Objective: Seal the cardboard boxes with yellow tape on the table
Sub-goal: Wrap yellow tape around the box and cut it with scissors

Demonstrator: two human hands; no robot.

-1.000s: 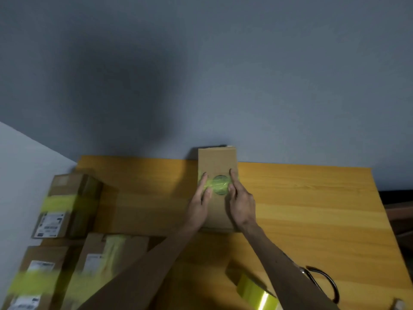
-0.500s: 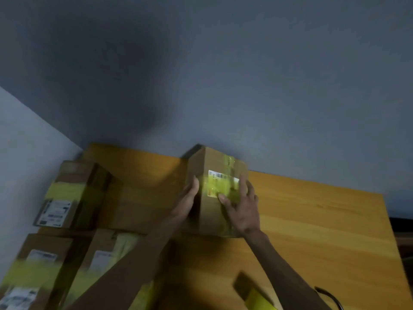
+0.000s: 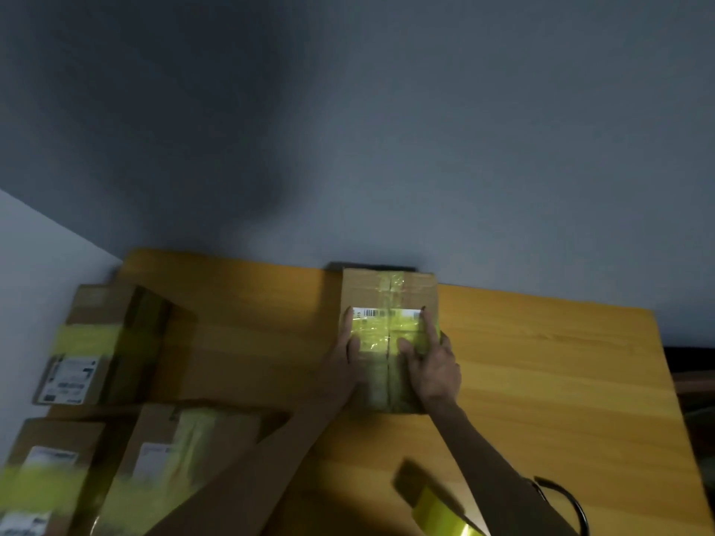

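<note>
The cardboard box (image 3: 389, 290) is sitting at the table's (image 3: 541, 381) far edge, against the wall. Both hands are pressing its yellow tape (image 3: 381, 336) flat. The left hand (image 3: 344, 355) is lying straight-fingered along the left edge, and the right hand (image 3: 435, 367) is spreading thumb and forefinger — its other fingers are perhaps overhanging the side. Taped boxes (image 3: 96, 342) are resting at left.

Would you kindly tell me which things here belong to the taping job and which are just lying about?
Job in hand: labelled cardboard box, pressed by left hand and right hand; yellow tape roll.
Lying about: three taped boxes at left, finished; black scissors handle.
</note>
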